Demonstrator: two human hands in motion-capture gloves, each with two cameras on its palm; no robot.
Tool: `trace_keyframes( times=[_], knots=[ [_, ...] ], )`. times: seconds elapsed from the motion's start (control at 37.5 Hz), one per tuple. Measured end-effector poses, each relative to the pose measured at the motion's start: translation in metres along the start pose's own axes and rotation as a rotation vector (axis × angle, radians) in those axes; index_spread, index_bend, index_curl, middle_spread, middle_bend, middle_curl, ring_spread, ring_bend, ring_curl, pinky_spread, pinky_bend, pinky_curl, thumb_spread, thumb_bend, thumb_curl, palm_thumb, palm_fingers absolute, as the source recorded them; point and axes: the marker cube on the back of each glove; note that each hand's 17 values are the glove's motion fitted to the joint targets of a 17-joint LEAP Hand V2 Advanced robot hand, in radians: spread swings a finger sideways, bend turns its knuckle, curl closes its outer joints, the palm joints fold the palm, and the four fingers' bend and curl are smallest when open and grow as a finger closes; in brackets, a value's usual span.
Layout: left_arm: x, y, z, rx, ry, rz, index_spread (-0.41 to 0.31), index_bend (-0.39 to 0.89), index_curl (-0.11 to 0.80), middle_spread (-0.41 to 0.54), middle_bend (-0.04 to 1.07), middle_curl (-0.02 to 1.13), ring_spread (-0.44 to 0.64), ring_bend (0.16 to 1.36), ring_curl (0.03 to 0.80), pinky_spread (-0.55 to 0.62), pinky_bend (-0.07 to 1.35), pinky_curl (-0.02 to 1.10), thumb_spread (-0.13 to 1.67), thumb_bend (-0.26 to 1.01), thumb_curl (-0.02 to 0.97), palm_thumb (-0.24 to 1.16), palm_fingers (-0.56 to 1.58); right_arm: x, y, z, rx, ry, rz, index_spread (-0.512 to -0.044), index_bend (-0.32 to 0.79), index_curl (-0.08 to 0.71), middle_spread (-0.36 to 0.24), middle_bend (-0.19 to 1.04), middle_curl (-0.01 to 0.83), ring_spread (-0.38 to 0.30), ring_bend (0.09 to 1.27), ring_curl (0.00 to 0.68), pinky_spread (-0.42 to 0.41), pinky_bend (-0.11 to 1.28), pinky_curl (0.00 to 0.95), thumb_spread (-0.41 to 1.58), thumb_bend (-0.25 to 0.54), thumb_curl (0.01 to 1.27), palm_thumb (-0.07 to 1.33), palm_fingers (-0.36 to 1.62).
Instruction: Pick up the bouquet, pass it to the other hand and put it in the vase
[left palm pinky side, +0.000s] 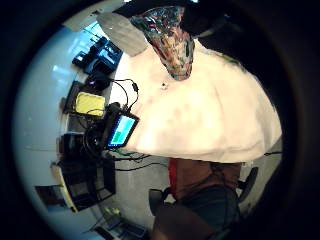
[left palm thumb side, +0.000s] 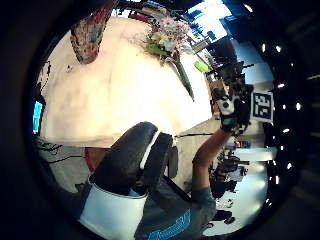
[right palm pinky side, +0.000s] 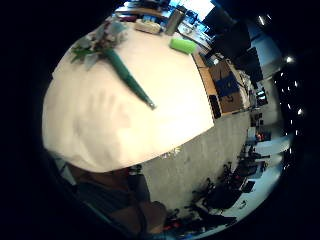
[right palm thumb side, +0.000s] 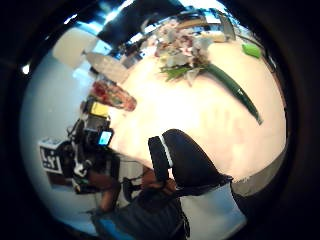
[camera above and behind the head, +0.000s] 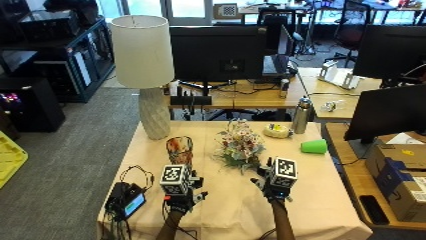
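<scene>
Fingers on my left hand (camera above and behind the head: 181, 199) and right hand (camera above and behind the head: 273, 190) look relaxed and hold nothing above the table (camera above and behind the head: 319, 200) near its front edge, while the bouquet (camera above and behind the head: 239, 145), pale blooms on wrapped green stems, lies mid-cloth beside the mottled glass vase (camera above and behind the head: 180, 150).

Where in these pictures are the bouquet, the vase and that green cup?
bouquet (camera above and behind the head: 239, 145): outside view, on the flower heads.
vase (camera above and behind the head: 180, 148): outside view, on its patterned side wall.
green cup (camera above and behind the head: 314, 146): outside view, on the side of the cup, which lies on the table.
</scene>
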Motion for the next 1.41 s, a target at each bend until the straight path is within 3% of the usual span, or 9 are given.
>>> trace_keyframes(
  times=[0.35,0.48,0.61,0.88,1.04,1.17,1.25,1.39,1.41],
  knots=[
    [0.0,0.0,0.0,0.011,0.009,-0.001,-0.071,0.14,0.245,0.122,0.19,0.31,0.39,0.55,0.253,0.42,0.51,0.32,0.95,-0.03,0.275,0.11,0.22,0.085,-0.057,0.077,-0.103,-0.028,0.165,-0.382,0.11,0.204,0.055,0.19,0.306,0.193,0.29,0.229,0.305,0.53,0.345,1.1,-0.017,0.29,0.45,-0.03],
    [-0.003,-0.003,0.006,0.002,0.014,0.0,-0.072,0.14,0.25,0.122,0.19,0.31,0.39,0.55,0.256,0.42,0.51,0.32,0.95,-0.03,0.279,0.11,0.22,0.097,-0.056,0.093,-0.173,-0.058,0.203,-0.381,0.11,0.199,0.058,0.2,0.311,0.195,0.29,0.232,0.306,0.54,0.349,1.08,-0.021,0.3,0.46,-0.04],
    [-0.001,-0.001,0.005,-0.005,0.016,0.003,-0.072,0.14,0.253,0.122,0.19,0.32,0.39,0.55,0.259,0.42,0.51,0.32,0.95,-0.03,0.282,0.11,0.22,0.081,-0.043,0.07,-0.129,-0.115,0.189,-0.378,0.11,0.196,0.06,0.2,0.316,0.197,0.29,0.235,0.305,0.54,0.35,1.07,-0.02,0.3,0.47,-0.04],
    [0.002,0.004,0.005,-0.024,0.015,0.001,-0.072,0.14,0.258,0.123,0.19,0.32,0.39,0.55,0.263,0.42,0.51,0.33,0.95,-0.03,0.287,0.11,0.21,0.079,-0.036,0.105,-0.265,-0.188,0.201,-0.359,0.14,0.206,0.044,0.23,0.333,0.188,0.3,0.24,0.297,0.53,0.343,1.07,0.009,0.33,0.59,0.03],
    [-0.001,0.001,0.012,-0.019,0.028,0.001,-0.072,0.13,0.261,0.123,0.19,0.32,0.39,0.55,0.266,0.42,0.51,0.33,0.96,-0.03,0.29,0.11,0.21,0.085,-0.046,0.107,-0.074,-0.124,0.27,-0.343,0.4,0.295,-0.015,0.26,0.345,0.139,0.25,0.224,0.281,0.36,0.291,1.1,0.068,0.38,0.74,0.36],
    [-0.003,-0.001,0.015,-0.014,0.038,0.005,-0.072,0.13,0.263,0.123,0.19,0.33,0.39,0.55,0.267,0.42,0.51,0.33,0.96,-0.03,0.291,0.11,0.21,0.081,-0.045,0.1,-0.042,-0.031,0.272,-0.326,0.46,0.344,-0.06,0.24,0.35,0.062,0.3,0.25,0.255,0.33,0.285,1.1,0.09,0.41,0.84,0.64],
    [-0.004,0.001,0.013,-0.016,0.033,0.002,-0.07,0.13,0.264,0.123,0.19,0.33,0.39,0.55,0.266,0.42,0.51,0.33,0.96,-0.03,0.292,0.11,0.21,0.082,-0.039,0.095,-0.088,0.06,0.294,-0.307,0.37,0.336,-0.09,0.28,0.367,-0.018,0.37,0.273,0.203,0.32,0.282,1.07,0.082,0.43,0.86,0.84],
    [-0.006,-0.002,0.016,-0.017,0.037,0.001,-0.068,0.13,0.265,0.123,0.19,0.33,0.39,0.55,0.269,0.42,0.51,0.33,0.96,-0.03,0.293,0.11,0.21,0.078,-0.051,0.09,-0.006,0.098,0.272,-0.283,0.19,0.332,-0.128,0.29,0.396,-0.12,0.52,0.35,0.024,0.41,0.325,0.99,0.046,0.46,0.89,1.09],
    [-0.006,-0.002,0.016,-0.017,0.039,-0.001,-0.068,0.13,0.265,0.128,0.19,0.33,0.39,0.55,0.269,0.42,0.51,0.33,0.96,-0.03,0.293,0.11,0.21,0.077,-0.051,0.089,-0.005,0.098,0.274,-0.276,0.15,0.33,-0.139,0.26,0.396,-0.141,0.58,0.381,-0.056,0.55,0.384,0.93,0.05,0.48,0.92,1.25]
  ],
)
